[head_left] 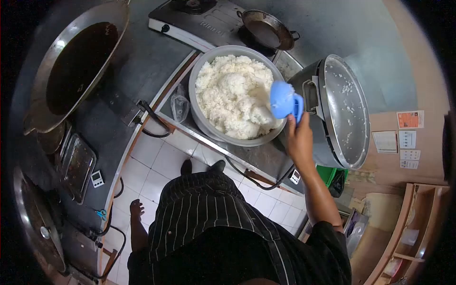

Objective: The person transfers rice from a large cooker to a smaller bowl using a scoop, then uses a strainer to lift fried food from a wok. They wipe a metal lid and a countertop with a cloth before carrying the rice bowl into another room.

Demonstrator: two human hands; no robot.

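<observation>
My right hand [300, 137] is closed round the handle of a blue plastic scoop [282, 99], whose outside carries a few rice grains. The scoop is over the right rim of a big grey tub [194, 102] full of white cooked rice [232, 90]. Several rounded mounds stand up in the rice, and a little steam or blur shows near the scoop. Down at my left side hangs my left hand [137, 208], its fingers slightly curled and apart, with nothing in it and touching nothing.
Right of the tub is a large metal pot [346, 114] with rice stuck inside its round metal surface. A stove [199, 21] and small pan [266, 31] lie beyond. At left are a wok of dark liquid [80, 66], a tray [78, 168], a timer [97, 178] and scissors [101, 214].
</observation>
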